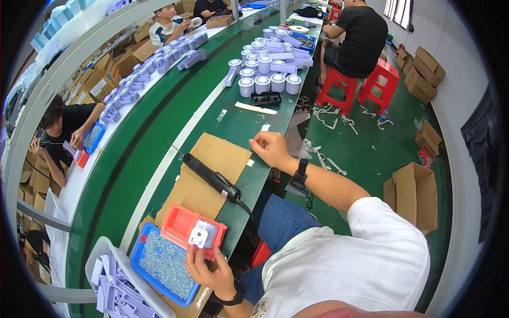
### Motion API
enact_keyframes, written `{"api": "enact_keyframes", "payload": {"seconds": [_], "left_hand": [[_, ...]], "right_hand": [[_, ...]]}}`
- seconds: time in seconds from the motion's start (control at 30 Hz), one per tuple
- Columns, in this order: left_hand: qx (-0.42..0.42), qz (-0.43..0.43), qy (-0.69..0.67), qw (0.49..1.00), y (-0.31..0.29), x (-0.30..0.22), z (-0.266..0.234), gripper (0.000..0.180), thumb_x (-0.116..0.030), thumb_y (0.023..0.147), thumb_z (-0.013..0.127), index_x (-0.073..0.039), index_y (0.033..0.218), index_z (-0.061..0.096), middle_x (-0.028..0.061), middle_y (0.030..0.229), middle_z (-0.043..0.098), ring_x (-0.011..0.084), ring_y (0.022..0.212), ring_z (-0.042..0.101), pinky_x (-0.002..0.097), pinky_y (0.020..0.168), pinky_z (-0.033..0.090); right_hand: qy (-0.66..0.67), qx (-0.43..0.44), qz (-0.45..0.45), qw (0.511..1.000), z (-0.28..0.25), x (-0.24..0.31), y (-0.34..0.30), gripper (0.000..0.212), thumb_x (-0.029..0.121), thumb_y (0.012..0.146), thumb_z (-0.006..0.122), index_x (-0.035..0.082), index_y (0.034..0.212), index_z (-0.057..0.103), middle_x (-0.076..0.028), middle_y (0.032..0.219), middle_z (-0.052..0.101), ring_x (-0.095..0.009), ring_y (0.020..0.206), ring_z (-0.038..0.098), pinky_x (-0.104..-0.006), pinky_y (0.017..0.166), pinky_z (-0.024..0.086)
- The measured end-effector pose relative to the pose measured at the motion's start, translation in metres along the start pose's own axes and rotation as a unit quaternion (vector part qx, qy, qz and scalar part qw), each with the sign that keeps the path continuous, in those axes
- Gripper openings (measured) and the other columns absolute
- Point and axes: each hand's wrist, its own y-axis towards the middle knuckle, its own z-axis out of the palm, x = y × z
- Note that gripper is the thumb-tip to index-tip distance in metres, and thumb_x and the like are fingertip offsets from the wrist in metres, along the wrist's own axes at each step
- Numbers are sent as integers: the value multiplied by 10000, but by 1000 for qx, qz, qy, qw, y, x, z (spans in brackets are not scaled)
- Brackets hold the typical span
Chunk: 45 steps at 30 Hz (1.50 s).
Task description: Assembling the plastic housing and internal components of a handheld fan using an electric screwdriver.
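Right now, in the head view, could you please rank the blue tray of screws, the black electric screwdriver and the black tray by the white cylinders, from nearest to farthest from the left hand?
1. Blue tray of screws: just beside the left hand, near the table's close end.
2. Black electric screwdriver: further up the table, lying on the cardboard sheet.
3. Black tray: far up the table, next to the white cylinders.

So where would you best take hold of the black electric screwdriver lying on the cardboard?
Probably around the thick rear body of the electric screwdriver, coming from above. It lies flat on the cardboard sheet, thin bit pointing up-left, cable trailing from the lower-right end; the wide barrel is the easiest part to wrap a hand around.
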Motion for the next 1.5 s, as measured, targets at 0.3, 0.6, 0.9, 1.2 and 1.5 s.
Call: {"api": "enact_keyframes", "payload": {"seconds": [0.3, 0.6, 0.9, 1.2, 1.5], "left_hand": [[-9, -2, 40, 999, -6, -5, -1, 318, -40, 848, 741, 64, 1131, 639, 219, 1241, 612, 380, 1105, 605, 436, 933, 488], [-24, 9, 118, 993, -5, -8, 7, 236, -44, 883, 716, 79, 1075, 655, 213, 1171, 646, 373, 1025, 631, 426, 896, 502], [-47, -91, 170, 980, -49, 19, -8, 501, -176, 899, 744, -71, 1315, 484, 99, 1062, 629, 204, 899, 609, 258, 695, 562], [-5, -258, 192, 947, -64, 23, -26, 414, -230, 908, 690, 48, 1179, 547, 164, 980, 637, 261, 782, 610, 333, 676, 501], [-2, -118, 278, 953, -88, 19, -20, 703, -310, 966, 615, 123, 1398, 269, 299, 1249, 546, 424, 1079, 577, 522, 977, 439]], "right_hand": [[25, -10, -11, 1000, -3, -8, -16, 226, 199, 849, 728, 40, 713, 644, -72, 517, 530, -207, 465, 551, -363, 478, 423], [621, 251, 190, 718, -94, -138, -34, 288, 242, 909, 642, 35, 722, 567, -40, 644, 538, -102, 540, 435, -268, 508, 325], [205, 391, 458, 772, 56, -331, -158, 271, 274, 838, 703, 36, 967, 717, -101, 843, 722, -202, 754, 703, -312, 690, 584], [33, 351, 132, 926, 142, -398, -228, 227, 252, 872, 648, 56, 965, 716, -113, 817, 716, -232, 664, 671, -358, 585, 541], [-74, 323, 24, 943, 157, -348, -271, 300, 284, 860, 676, 46, 1038, 708, -145, 910, 719, -293, 796, 676, -418, 702, 551]]}}
